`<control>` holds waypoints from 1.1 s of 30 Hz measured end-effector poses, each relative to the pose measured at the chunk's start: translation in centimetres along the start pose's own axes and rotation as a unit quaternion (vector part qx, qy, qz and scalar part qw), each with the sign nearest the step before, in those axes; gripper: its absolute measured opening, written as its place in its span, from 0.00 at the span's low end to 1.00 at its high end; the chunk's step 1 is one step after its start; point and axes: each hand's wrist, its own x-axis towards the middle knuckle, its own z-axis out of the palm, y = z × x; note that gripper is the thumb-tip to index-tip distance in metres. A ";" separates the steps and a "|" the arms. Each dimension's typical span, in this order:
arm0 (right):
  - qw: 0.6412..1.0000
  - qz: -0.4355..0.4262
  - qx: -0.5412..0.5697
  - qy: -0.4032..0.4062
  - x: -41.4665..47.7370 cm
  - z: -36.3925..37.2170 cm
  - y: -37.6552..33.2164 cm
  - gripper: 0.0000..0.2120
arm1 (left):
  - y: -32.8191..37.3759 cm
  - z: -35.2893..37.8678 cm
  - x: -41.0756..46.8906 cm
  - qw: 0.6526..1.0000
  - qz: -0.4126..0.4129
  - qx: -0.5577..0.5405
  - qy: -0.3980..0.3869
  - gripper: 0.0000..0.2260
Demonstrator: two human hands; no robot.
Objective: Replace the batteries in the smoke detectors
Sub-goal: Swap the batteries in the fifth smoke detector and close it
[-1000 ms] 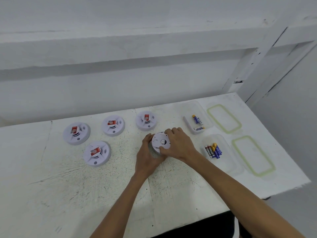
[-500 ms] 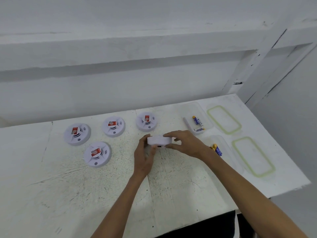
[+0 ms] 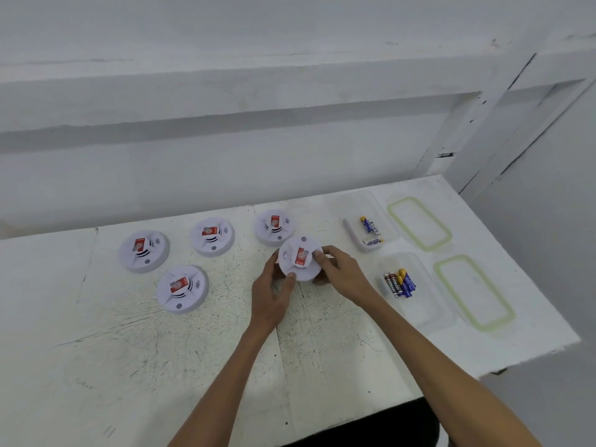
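Both hands hold one white smoke detector (image 3: 300,258) just above the table (image 3: 96,350), a little right of centre. It is tilted so its labelled face turns toward the camera. The left hand (image 3: 274,291) curls round the near-left rim with the thumb pressed on the near edge. The right hand (image 3: 342,272) pinches the right rim, fingertips on the face and the other fingers curled underneath. The face carries a red label with a white mark; the writing on it is too small to read.

Four more detectors lie flat, faces up, each with the same red label: far-left detector (image 3: 144,251), near-left detector (image 3: 182,288), middle detector (image 3: 212,236) and far detector (image 3: 274,227) — the last just beyond the held one.

To the right stand two clear tubs. The far tub (image 3: 348,227) holds a couple of blue-and-white batteries (image 3: 366,224), print unreadable. The near tub (image 3: 425,311) holds a cluster of cells (image 3: 400,283) — black ones whose white lettering appears to read "EVEREADY", beside blue-and-yellow ones. Further right lie two clear lids with green seals, the far lid (image 3: 419,222) and the near lid (image 3: 474,291), each beside its tub.
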 end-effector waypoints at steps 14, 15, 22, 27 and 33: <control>0.992 0.083 -0.007 -0.098 0.3 0.7 -0.1 0.27 | -1.3 0.2 0.4 0.989 -0.095 -0.080 0.075 0.13; 0.990 0.089 0.003 -0.110 0.2 0.8 -0.1 0.27 | -1.3 0.1 0.3 0.989 -0.098 -0.084 0.077 0.13; 0.975 0.107 0.179 -0.081 -0.4 1.9 0.4 0.15 | -0.2 -0.3 0.2 0.996 -0.049 -0.072 0.026 0.36; 0.966 0.123 0.225 -0.015 0.1 2.7 1.3 0.11 | -0.5 0.1 0.1 1.000 -0.014 0.002 -0.021 0.36; 0.964 0.084 0.250 -0.037 -0.7 2.3 2.4 0.18 | -1.0 0.2 0.5 0.997 -0.031 0.026 -0.066 0.38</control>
